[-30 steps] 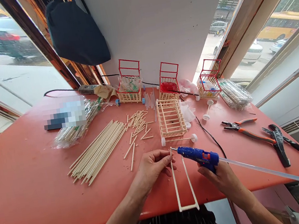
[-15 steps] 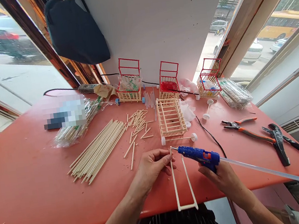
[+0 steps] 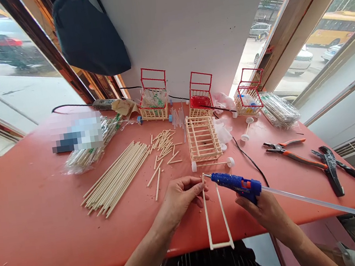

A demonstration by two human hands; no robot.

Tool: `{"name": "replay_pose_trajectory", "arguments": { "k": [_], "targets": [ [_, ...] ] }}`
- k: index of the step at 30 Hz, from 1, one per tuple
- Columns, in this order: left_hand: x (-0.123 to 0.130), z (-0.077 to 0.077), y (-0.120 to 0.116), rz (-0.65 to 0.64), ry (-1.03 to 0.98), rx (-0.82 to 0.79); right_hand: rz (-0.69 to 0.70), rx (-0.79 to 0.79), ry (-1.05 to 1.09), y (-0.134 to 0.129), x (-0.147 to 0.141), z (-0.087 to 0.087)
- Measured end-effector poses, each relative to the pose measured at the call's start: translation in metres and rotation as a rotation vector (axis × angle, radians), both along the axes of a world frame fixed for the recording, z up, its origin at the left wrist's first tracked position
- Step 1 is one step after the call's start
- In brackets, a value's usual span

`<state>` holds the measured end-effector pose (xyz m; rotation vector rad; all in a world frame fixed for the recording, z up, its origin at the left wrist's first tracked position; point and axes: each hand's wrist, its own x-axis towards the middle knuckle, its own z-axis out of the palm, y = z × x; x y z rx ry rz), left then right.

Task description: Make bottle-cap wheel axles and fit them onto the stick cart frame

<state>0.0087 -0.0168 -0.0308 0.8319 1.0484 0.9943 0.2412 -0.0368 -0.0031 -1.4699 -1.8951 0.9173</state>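
My left hand (image 3: pixel 184 195) pinches the far end of a U-shaped frame of wooden sticks (image 3: pixel 208 222), its fingers closed on the left stick. The frame's joined end reaches out past the table's front edge. In my right hand (image 3: pixel 266 213) is a blue glue gun (image 3: pixel 236 183), pointing left. Its nozzle is at the tip of the left stick, close to my left fingertips; whether glue is coming out is too small to tell. A long clear glue stick (image 3: pixel 324 206) sticks out of the gun's back.
Beyond the hands stands a wooden stick cart (image 3: pixel 203 140) with a white-wheeled axle (image 3: pixel 212 164). Long sticks (image 3: pixel 118 178) and short cut pieces (image 3: pixel 162 146) lie left. Pliers (image 3: pixel 293 157) lie right, near a black cable (image 3: pixel 249 156). Three red-handled carts, one here (image 3: pixel 154 110), line the wall.
Almost nothing differs. The joined end of the stick frame has shifted very slightly to the left, while both hands and the glue gun hold their places.
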Motion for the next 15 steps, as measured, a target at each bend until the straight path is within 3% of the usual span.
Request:
{"name": "replay_pose_trajectory", "arguments": {
  "k": [15],
  "targets": [
    [0.0003, 0.0016, -0.0003, 0.006, -0.018, 0.003, -0.045, 0.003, -0.037, -0.0036, 0.0025, 0.0019]
  ]
}}
